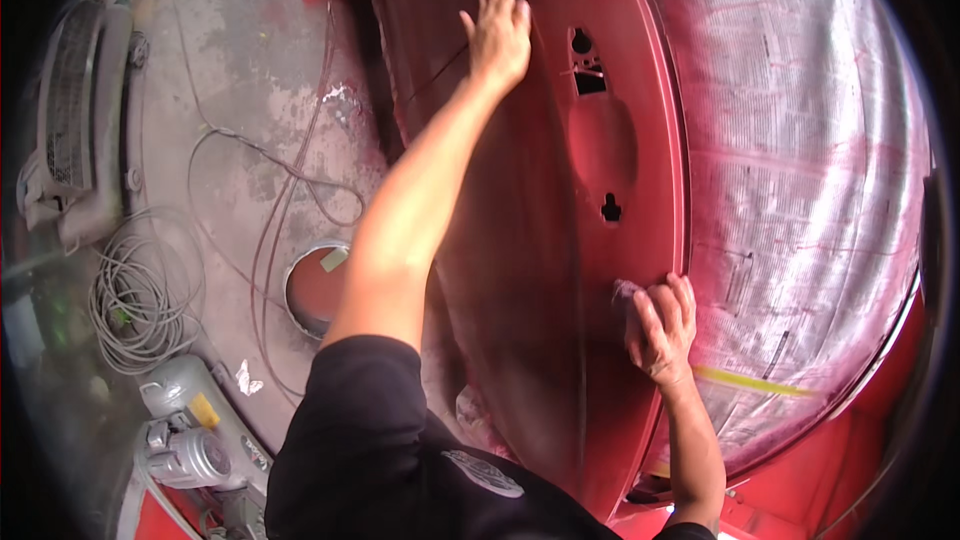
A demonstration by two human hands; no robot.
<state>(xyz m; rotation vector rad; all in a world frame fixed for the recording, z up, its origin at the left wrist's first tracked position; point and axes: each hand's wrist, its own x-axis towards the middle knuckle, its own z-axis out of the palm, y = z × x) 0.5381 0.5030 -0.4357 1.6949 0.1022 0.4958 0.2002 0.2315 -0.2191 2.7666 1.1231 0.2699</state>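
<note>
A dull red car door panel (520, 270) curves along in front of me. My left hand (499, 35) lies open on its far part, fingers spread and nothing held. Nearer to me, my right hand (662, 328) is closed by the door's upper edge, with a small crumpled purplish cloth (626, 290) showing past its fingers; most of the cloth is hidden. Between the hands is the door handle recess (603, 148), with dark cut-outs at both ends. Right of the door edge, printed masking paper (800, 190) with red overspray covers the window area.
On the floor to the left stands a bucket (303, 292) beside loose hoses (275, 165). A coiled hose (140, 290) lies further left, near a grey compressor (195, 445). A bumper-like car part (75, 110) stands at the far left. Yellow tape (755, 381) crosses the masking paper.
</note>
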